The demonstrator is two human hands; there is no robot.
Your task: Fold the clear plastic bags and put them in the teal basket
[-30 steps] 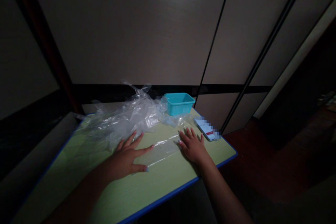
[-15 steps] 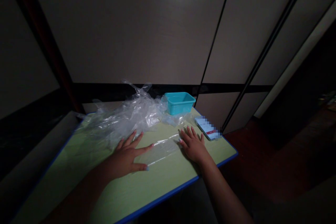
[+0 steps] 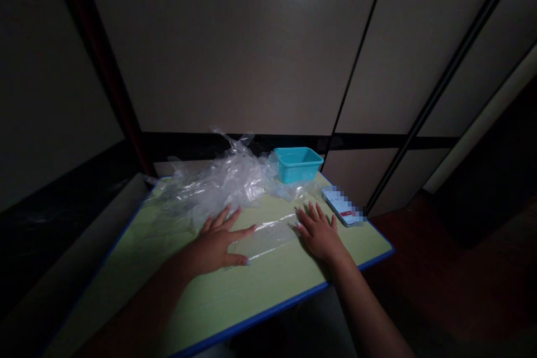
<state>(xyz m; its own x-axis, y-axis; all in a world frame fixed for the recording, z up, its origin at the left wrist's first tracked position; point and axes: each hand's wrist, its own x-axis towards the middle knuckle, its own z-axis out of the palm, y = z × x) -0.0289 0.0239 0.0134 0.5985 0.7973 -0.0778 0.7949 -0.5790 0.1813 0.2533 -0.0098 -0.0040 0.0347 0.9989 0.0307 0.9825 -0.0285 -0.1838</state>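
A clear plastic bag (image 3: 268, 239) lies flattened in a strip on the green tabletop (image 3: 251, 285). My left hand (image 3: 216, 247) rests at the strip's left end, palm down, with fingers spread. At the right end my right hand (image 3: 321, 235) lies flat, its fingers apart and the fingertips pointing away from me. Neither hand grips anything. Behind my left hand is a loose heap of crumpled clear plastic bags (image 3: 226, 176), close to its fingertips.
A turquoise plastic basket (image 3: 300, 168) stands at the table's back edge, right of the heap. A phone (image 3: 339, 204) with a lit, partly blurred screen lies right of my right hand. Cabinet doors (image 3: 251, 56) rise behind the table, which has a blue rim (image 3: 260, 321).
The whole scene has shifted slightly to the right in view. Both hands stay flat on the bag in nearly the same places.
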